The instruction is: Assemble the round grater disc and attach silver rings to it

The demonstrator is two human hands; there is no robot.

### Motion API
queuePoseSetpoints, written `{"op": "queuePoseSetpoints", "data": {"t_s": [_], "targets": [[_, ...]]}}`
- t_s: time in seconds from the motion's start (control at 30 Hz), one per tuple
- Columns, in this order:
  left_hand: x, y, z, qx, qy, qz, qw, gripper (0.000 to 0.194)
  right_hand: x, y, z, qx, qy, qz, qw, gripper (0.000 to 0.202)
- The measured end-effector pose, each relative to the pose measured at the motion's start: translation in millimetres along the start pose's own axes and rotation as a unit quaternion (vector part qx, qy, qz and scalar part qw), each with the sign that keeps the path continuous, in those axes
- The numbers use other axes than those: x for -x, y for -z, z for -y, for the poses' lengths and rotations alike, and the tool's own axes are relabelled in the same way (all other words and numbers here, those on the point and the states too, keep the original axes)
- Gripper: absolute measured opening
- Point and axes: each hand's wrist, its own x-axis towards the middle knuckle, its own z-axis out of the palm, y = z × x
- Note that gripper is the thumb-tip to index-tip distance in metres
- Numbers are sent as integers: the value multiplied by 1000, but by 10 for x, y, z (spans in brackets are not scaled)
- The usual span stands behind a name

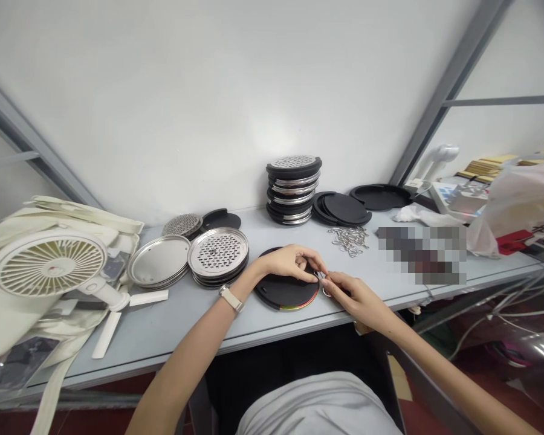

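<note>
A round black disc with a shiny, coloured strip along its front rim lies near the table's front edge. Over its right side, my left hand is closed, thumb and forefinger pinching at a small metal piece by the rim. My right hand meets it there, fingertips pressed together on a small wire hook whose loop shows below them. Fingers partly hide where hook and disc meet. Behind my hands is a loose pile of similar wire hooks.
Left of the disc stand a stack of perforated metal grater plates and a stack of plain metal discs. A tall stack and black discs stand by the wall. A fan lies left; a plastic bag sits right.
</note>
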Motion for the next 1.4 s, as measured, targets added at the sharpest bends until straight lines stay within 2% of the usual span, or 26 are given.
{"op": "queuePoseSetpoints", "data": {"t_s": [0.2,0.47,1.03,1.4], "targets": [[-1,5,20,-9,-19,-3,1000,30,-1,10,-13,-8,-4,5,1000,36],[6,3,8,11,16,-3,1000,33,6,25,-17,2,13,14,1000,36],[5,18,34,20,-6,3,1000,31,17,20,-26,11,24,18,999,34],[7,14,26,4,12,11,1000,33,13,30,-8,-2,6,10,1000,35]]}}
